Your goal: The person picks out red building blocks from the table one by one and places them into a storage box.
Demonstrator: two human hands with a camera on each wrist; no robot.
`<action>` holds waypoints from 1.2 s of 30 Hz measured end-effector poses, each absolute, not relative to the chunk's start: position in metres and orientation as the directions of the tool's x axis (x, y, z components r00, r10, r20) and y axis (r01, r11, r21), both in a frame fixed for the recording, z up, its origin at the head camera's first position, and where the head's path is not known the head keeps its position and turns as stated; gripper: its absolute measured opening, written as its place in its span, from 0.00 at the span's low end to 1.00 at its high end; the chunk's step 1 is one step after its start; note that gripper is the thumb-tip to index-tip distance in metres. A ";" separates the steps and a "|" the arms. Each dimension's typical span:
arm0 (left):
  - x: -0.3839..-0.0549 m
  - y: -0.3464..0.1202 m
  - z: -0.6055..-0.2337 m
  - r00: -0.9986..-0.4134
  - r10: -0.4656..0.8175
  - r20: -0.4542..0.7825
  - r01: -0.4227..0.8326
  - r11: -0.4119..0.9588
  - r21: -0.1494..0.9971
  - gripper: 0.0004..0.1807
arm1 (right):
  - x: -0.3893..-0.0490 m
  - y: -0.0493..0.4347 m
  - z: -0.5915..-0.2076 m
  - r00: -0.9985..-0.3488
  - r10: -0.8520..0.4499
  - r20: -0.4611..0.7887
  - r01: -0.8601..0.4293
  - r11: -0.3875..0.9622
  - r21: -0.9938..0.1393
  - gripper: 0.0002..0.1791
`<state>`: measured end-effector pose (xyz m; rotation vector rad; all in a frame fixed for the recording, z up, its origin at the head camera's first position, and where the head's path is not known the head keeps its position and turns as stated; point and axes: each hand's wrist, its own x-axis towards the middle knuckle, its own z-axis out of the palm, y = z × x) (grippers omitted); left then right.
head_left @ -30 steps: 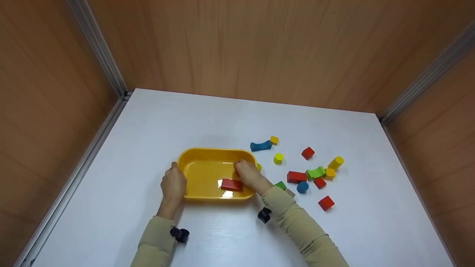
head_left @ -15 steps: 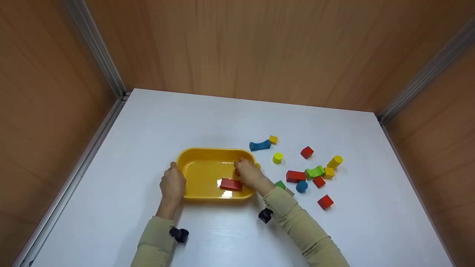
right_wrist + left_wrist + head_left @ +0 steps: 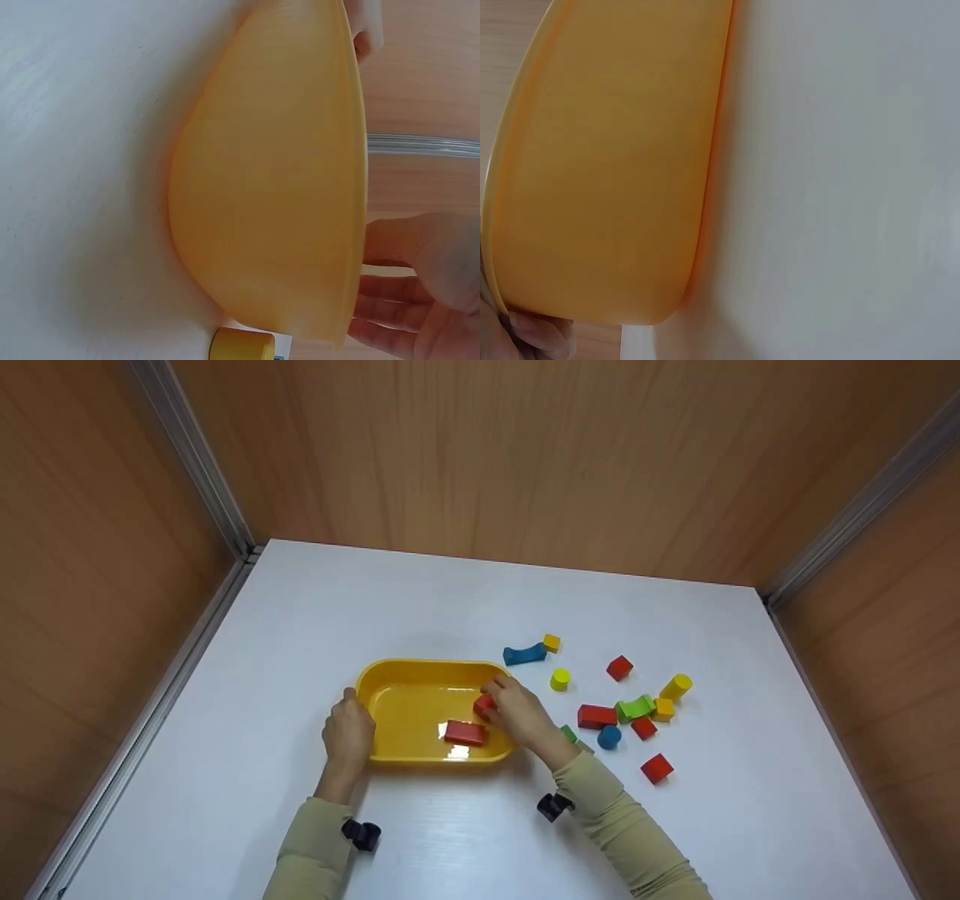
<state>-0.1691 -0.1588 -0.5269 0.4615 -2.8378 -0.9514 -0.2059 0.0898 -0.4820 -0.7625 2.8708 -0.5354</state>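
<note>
A yellow tray (image 3: 420,712) stands on the white table. My left hand (image 3: 349,735) grips its left rim; in the left wrist view the fingers (image 3: 540,334) bend round the rim at the corner. Inside the tray, toward its right end, lie a red oblong block (image 3: 465,733) and a smaller red block (image 3: 484,705). My right hand (image 3: 521,712) is over the right rim, its fingers loosely extended beside the smaller red block, which they partly cover. In the right wrist view the thumb and fingers (image 3: 394,311) are spread apart behind the tray wall.
Right of the tray lie a blue arch block (image 3: 525,655), a yellow cylinder (image 3: 560,679), a green bridge-shaped block (image 3: 636,709), a blue cylinder (image 3: 609,736) and several red and yellow blocks. A green block (image 3: 568,733) is partly behind the right wrist. Wooden walls (image 3: 480,457) enclose the table.
My right hand has moved slightly right and its fingers have loosened, uncovering the smaller red block in the tray. My left hand keeps its hold on the rim.
</note>
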 end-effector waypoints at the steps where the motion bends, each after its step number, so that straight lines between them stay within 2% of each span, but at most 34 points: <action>1: -0.169 -0.159 -0.527 -0.947 -0.321 0.016 -0.247 0.758 0.604 0.12 | -0.205 0.092 -0.481 -0.869 -0.495 -0.017 -0.454 0.811 -0.369 0.20; 15: -0.170 -0.159 -0.528 -0.950 -0.310 0.031 -0.230 0.764 0.602 0.12 | -0.197 0.133 -0.478 -0.896 -0.414 0.162 -0.441 0.779 -0.445 0.17; 27: -0.170 -0.159 -0.527 -0.946 -0.325 -0.015 -0.270 0.760 0.591 0.12 | -0.196 0.172 -0.484 -0.949 -0.289 0.122 -0.313 0.845 -0.435 0.17; 36: -0.172 -0.160 -0.529 -0.945 -0.324 -0.036 -0.282 0.757 0.590 0.13 | -0.197 0.200 -0.489 -0.972 -0.233 0.021 -0.216 0.859 -0.464 0.22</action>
